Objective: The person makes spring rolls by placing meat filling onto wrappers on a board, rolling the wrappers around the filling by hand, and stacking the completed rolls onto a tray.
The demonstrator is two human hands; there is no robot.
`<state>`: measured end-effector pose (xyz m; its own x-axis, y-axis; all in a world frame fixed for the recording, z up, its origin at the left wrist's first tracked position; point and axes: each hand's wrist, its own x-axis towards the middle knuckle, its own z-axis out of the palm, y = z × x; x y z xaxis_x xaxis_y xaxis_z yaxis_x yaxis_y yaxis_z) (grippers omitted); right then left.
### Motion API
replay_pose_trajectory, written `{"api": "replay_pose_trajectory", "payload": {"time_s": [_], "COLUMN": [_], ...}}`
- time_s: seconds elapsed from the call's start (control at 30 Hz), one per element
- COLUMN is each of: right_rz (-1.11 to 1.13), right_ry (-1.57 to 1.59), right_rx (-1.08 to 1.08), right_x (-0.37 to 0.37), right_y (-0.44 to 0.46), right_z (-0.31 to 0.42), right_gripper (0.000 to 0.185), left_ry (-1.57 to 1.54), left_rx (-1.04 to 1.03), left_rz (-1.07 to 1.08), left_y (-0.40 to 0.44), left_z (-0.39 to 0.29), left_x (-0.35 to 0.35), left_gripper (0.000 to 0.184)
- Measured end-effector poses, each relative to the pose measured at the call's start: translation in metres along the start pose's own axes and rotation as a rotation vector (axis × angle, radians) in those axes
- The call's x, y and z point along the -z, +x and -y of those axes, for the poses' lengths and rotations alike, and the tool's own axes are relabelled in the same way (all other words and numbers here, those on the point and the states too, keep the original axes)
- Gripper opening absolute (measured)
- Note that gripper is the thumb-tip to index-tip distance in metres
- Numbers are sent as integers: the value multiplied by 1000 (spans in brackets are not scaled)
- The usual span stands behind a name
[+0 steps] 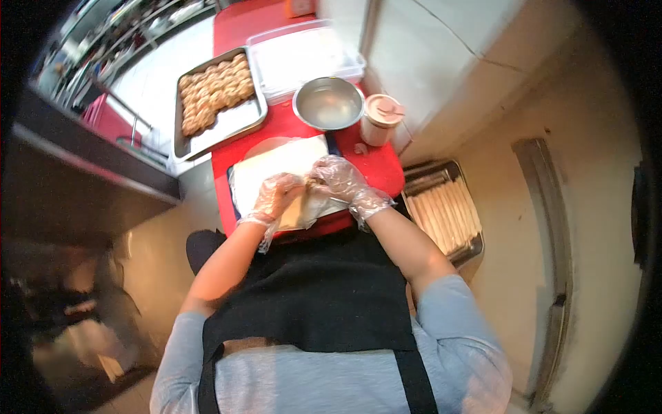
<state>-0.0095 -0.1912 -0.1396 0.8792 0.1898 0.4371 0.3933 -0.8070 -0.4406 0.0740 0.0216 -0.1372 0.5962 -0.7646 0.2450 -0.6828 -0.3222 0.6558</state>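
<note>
At the far left we see a tray (pixel 238 124), with brown pieces (pixel 210 90) packed over most of it; we take these as done, and the bare stretch at its near right side as room left to fill. Just right of it, on the red table (pixel 385 171), lie pale sheets (pixel 279 157), which we judge are left to use, though we cannot count them. Over them hangs the gloved left hand (pixel 280 194), fingers curled in; whether its tips grip anything, we cannot tell. A clear box (pixel 338 63) stands at the back. Close to the left fingertips, over the right part of the sheets, is a small brown bit (pixel 314 183), half hidden, and we judge its shaping unfinished. Beyond it sits a metal bowl (pixel 328 105). The gloved right hand (pixel 338 178) pinches the bit, its fingers bunched. Farther right we see a pink-lidded jar (pixel 381 120) and, lower down, a second tray (pixel 476 245) of long pale rolls (pixel 445 214), laid in a row; whether these are finished, we cannot say
</note>
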Motion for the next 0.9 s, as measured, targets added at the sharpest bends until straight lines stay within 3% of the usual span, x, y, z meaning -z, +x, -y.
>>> {"api": "replay_pose_trajectory", "payload": {"time_s": [0.1, 0.13, 0.23, 0.4, 0.5, 0.57, 0.6, 0.7, 0.8, 0.9], "right_rz": [40, 133, -31, 65, -174, -123, -79, 15, -20, -14], "right_ry": [-3, -28, -109, 98, 218, 175, 154, 34, -51, -88], "right_rx": [-40, -71, 103, -85, -89, -102, -124, -154, -74, -29], "right_x": [6, 13, 6, 33, 32, 28, 21, 17, 13, -7], "right_y": [-3, -2, -10, -9, -14, -16, -17, -20, -14, -11], "right_z": [-6, -4, -10, 0, 3, 2, -1, 1, 4, 2], "right_gripper": [27, 24, 22, 27, 27, 28, 29, 23, 20, 20], "left_ry": [-51, 58, 32, 85, 134, 158, 173, 142, 233, 155], "left_rx": [-80, -44, -50, -1, -52, -35, 12, 9, -240, 19], "left_rz": [-30, 53, 29, 84, 127, 139, 182, 132, -21, 109], "left_y": [5, 9, 12, 15, 20, 20, 21, 21, 19, 9], "left_z": [-4, -11, -11, -20, -37, -52, -37, -18, -22, -9], "left_x": [-2, 1, -5, -6, 2, 1, -7, -14, -9, -5], "left_gripper": [18, 17, 15, 20, 33, 33, 44, 45, 47, 48]}}
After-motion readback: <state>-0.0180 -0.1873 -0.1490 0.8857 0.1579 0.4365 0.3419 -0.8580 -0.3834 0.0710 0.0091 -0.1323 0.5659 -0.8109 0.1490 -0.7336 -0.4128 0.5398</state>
